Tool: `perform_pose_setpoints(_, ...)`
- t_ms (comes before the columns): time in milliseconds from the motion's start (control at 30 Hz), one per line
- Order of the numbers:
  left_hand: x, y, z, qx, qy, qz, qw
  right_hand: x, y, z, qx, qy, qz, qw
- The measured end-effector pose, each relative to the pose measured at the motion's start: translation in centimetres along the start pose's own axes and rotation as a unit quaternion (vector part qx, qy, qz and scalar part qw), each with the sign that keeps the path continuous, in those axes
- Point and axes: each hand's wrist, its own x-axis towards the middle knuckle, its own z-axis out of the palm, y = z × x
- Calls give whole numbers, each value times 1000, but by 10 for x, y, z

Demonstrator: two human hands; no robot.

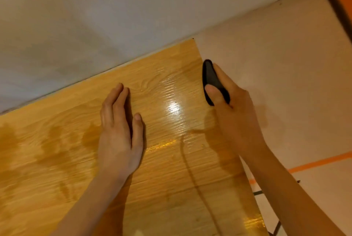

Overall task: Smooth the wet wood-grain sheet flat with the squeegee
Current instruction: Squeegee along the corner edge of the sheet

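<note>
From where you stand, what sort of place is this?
Probably a room being redecorated: a wood-grain sheet goes onto a pale wall just under the ceiling, and orange tape marks the wall.

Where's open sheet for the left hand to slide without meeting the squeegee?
Free: the wood-grain sheet left of the left hand, and the glossy strip between both hands. Crowded: the sheet's right edge, where the right hand holds the squeegee.

glossy wet wood-grain sheet [167,90], matt black squeegee [211,77], matt pale wall [276,64]
</note>
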Motion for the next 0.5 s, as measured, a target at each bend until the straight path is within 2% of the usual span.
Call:
perform_pose_setpoints(100, 4, -1, 1, 6, 1, 5, 1000, -21, -4, -1, -3, 18, 9, 1000)
perform_pose_setpoints(233, 6, -4, 2, 5, 5, 4, 1000, 43, -21, 18, -115, 25, -81, 990)
perform_pose_setpoints(300, 4, -4, 3, 4, 4, 5, 1000, 80, -31, 26, -207, 19, -172, 963)
perform_pose_setpoints(400, 1, -5, 5, -4, 3, 7, 1000, 101, -49, 31, -347, -15, -283, 894)
perform_pose_setpoints(500, 2, -7, 1, -32, -7, 10, 999, 100, -58, 31, -403, -89, -277, 868)
